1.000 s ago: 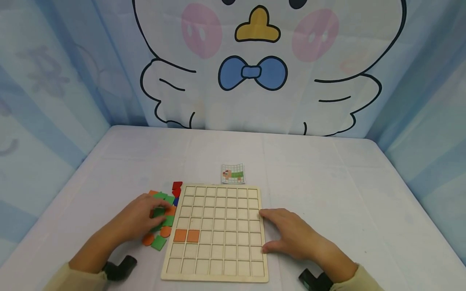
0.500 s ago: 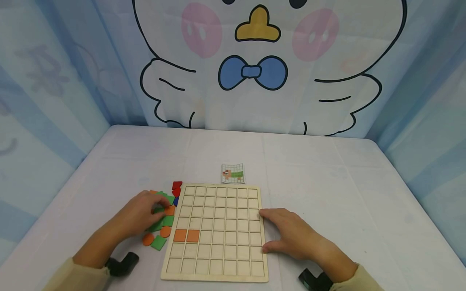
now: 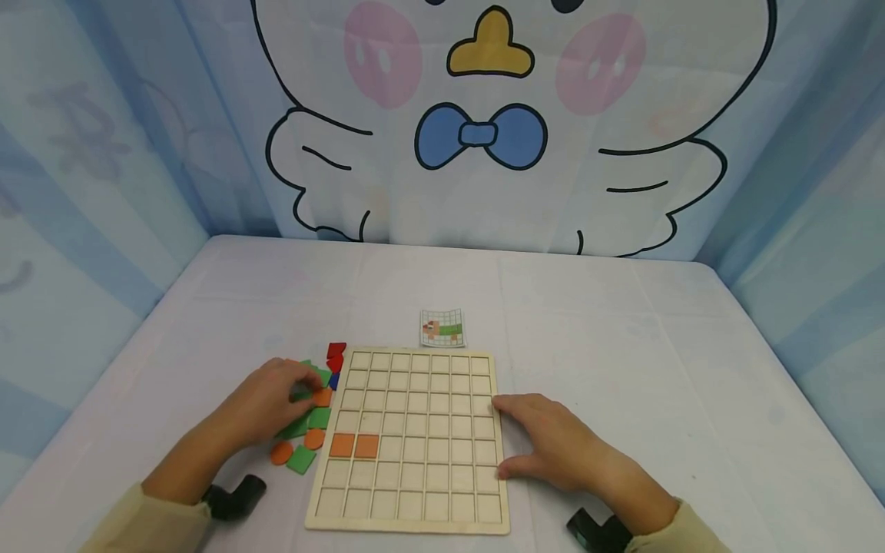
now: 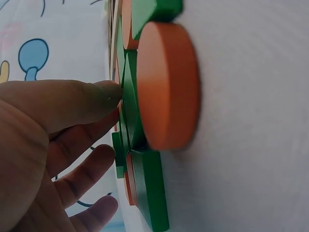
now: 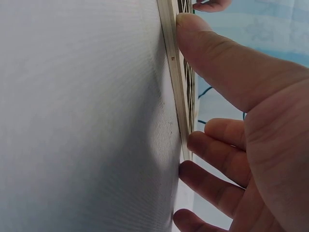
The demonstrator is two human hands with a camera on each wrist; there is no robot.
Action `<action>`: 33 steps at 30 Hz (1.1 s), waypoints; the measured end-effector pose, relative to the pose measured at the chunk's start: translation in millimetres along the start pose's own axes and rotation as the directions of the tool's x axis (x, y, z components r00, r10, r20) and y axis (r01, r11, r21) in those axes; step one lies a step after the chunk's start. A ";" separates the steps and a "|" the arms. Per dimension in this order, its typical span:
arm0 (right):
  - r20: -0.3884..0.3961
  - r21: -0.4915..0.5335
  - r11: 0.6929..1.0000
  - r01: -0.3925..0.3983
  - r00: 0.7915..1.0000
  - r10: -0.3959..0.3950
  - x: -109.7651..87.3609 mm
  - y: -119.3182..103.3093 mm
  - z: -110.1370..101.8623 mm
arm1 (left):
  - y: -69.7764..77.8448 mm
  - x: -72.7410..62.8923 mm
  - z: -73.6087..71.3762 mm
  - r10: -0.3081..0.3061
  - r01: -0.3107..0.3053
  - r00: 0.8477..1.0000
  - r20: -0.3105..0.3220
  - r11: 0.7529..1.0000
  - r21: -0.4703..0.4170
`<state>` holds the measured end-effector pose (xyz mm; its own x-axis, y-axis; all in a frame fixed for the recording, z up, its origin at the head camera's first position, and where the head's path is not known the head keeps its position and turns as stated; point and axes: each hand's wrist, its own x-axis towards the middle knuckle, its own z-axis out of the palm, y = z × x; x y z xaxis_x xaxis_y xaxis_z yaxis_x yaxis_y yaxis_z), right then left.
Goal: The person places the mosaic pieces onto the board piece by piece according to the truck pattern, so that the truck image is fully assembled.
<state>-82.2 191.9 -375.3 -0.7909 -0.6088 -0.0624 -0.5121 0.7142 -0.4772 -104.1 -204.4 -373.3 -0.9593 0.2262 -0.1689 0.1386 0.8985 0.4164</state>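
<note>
A square wooden grid board (image 3: 415, 476) lies on the table, with two orange square tiles (image 3: 366, 446) side by side in its cells. At its left edge my left hand (image 3: 266, 399) reaches into a pile of loose flat pieces. Its thumb and index fingertip come close together at a green piece (image 4: 131, 96) in the left wrist view; no piece shows held between them. An orange square (image 3: 322, 397) lies just past the fingertips, partly covered. My right hand (image 3: 556, 442) rests against the board's right edge with thumb and fingers spread, touching the rim.
Orange round pieces (image 3: 281, 453) and a green square (image 3: 300, 460) lie nearest me in the pile. Red pieces (image 3: 336, 351) and a blue piece (image 3: 335, 381) sit by the board's upper left. Behind the board is a small picture card (image 3: 442, 329). A printed curtain (image 3: 484, 207) hangs behind.
My left hand has shifted slightly forward over the pile, and its thumb and fingertips have drawn a little closer together. My right hand stays at the board's edge.
</note>
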 end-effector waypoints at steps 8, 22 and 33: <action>0.001 0.012 1.000 -0.008 1.000 0.008 -0.1 -0.3 -0.4 | 0.4 3.0 -1.4 0.002 -0.002 1.000 0.012 1.000 0.008; -0.001 0.017 1.000 -0.007 1.000 0.007 -0.4 -0.5 0.2 | 3.0 3.7 -2.9 0.024 -0.024 1.000 0.014 1.000 0.017; -0.010 0.008 1.000 -0.005 1.000 0.005 -0.3 -0.3 0.5 | 2.9 5.4 -3.9 0.027 -0.028 0.999 0.024 0.999 0.025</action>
<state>-81.6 191.7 -375.5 -0.7966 -0.6020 -0.0558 -0.5058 0.7142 -0.4837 -109.8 -202.0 -369.6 -0.9490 0.2595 -0.1791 0.1712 0.9012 0.3983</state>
